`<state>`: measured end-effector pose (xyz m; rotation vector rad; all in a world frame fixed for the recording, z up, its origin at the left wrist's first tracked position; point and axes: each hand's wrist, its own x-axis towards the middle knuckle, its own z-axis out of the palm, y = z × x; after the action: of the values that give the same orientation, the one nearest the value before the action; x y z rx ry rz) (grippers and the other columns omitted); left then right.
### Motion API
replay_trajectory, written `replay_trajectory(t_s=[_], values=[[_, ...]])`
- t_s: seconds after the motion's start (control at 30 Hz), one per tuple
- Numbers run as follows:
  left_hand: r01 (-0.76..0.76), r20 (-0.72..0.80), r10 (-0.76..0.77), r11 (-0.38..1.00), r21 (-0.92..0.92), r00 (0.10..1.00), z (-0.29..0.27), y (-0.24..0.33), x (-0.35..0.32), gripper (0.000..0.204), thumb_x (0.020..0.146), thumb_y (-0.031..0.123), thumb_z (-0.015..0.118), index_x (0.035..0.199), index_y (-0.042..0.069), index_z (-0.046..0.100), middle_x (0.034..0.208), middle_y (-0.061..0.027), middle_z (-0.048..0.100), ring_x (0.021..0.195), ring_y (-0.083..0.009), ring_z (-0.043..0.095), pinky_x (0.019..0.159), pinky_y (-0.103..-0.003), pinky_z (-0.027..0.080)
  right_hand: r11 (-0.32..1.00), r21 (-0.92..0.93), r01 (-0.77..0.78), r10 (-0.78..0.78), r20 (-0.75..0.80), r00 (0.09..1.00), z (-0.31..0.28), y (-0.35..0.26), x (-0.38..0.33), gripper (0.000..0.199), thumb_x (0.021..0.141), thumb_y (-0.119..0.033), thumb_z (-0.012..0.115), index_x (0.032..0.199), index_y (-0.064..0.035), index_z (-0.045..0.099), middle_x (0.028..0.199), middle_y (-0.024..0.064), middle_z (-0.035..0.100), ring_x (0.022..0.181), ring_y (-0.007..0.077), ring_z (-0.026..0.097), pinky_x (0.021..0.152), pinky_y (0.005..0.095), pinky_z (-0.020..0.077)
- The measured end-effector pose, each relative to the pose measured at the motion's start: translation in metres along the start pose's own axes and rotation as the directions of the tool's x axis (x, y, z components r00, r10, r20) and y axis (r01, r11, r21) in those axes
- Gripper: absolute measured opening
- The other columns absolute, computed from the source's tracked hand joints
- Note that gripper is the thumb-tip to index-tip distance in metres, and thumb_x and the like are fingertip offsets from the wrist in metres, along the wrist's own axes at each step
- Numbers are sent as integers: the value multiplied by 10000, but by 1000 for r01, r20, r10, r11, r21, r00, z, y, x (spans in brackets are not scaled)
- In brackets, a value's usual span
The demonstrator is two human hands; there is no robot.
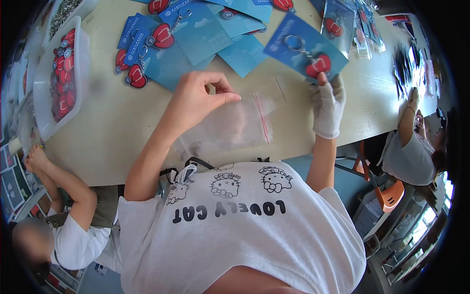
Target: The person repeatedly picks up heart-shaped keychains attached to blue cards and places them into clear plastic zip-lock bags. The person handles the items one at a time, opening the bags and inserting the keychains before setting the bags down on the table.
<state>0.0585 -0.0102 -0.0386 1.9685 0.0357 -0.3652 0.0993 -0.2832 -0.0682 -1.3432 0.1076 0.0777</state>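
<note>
My right hand (328, 105), in a white glove with bare fingertips, grips the lower edge of a blue backing card (283, 47). On that card lies a red keychain (319, 65) with a metal ring, and my thumb presses against it. My left hand (203, 95) is bare, its thumb and forefinger pinched together above a stack of clear zip bags (230, 128) with red seal lines. Whether anything thin is between those fingers I cannot make out. Beyond my hands a pile of blue cards (203, 36) with red keychains spreads over the table.
At the left stands a white plastic bin (81, 73) of red keychains, with another bin of metal parts (62, 12) behind it. Bagged cards (338, 19) lie at the far right. One person (81, 215) sits at my left, another (409, 152) at the right near an orange chair (390, 196).
</note>
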Motion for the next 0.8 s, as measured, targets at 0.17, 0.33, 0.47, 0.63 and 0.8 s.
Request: replay_trajectory(t_s=[0.17, 0.33, 0.47, 0.63, 0.8], values=[[90, 21, -87, 955, -284, 996, -9, -10, -1, 160, 778, 171, 756, 761, 22, 702, 672, 7, 648, 601, -25, 531, 557, -200, 415, 999, -34, 32, -32, 16, 999, -5, -16, 4, 362, 921, -184, 592, 1203, 20, 495, 986, 57, 618, 761, 97, 566, 695, 243, 450], [86, 41, -77, 932, -351, 996, -12, -11, 0, 159, 783, 159, 754, 780, 8, 702, 672, -10, 638, 630, -49, 568, 586, -195, 437, 997, -80, 5, 8, 159, 987, -1, -30, 2, 398, 911, -216, 605, 1207, 25, 491, 973, 65, 619, 753, 109, 569, 667, 235, 427], [112, 71, -90, 891, -439, 993, -13, -10, 0, 165, 788, 161, 752, 786, 6, 696, 678, -20, 638, 626, -64, 577, 587, -204, 444, 983, -184, -11, 50, 211, 976, -7, -34, 1, 400, 903, -211, 611, 1201, 28, 495, 967, 66, 618, 735, 107, 562, 656, 230, 423], [122, 78, -97, 879, -461, 992, -14, -9, -1, 166, 786, 165, 754, 779, 11, 693, 678, -20, 638, 617, -69, 580, 598, -210, 448, 991, -129, 45, -27, 139, 990, -16, -43, 7, 398, 905, -207, 601, 1203, 34, 492, 962, 69, 617, 717, 106, 556, 645, 227, 420], [122, 78, -96, 871, -476, 992, -14, -11, 0, 162, 783, 166, 755, 778, 17, 692, 679, -19, 639, 604, -69, 583, 591, -211, 439, 971, -238, 14, 55, 282, 958, -17, -46, 10, 424, 919, -178, 561, 1266, 37, 442, 1023, 72, 592, 772, 110, 540, 680, 242, 435]])
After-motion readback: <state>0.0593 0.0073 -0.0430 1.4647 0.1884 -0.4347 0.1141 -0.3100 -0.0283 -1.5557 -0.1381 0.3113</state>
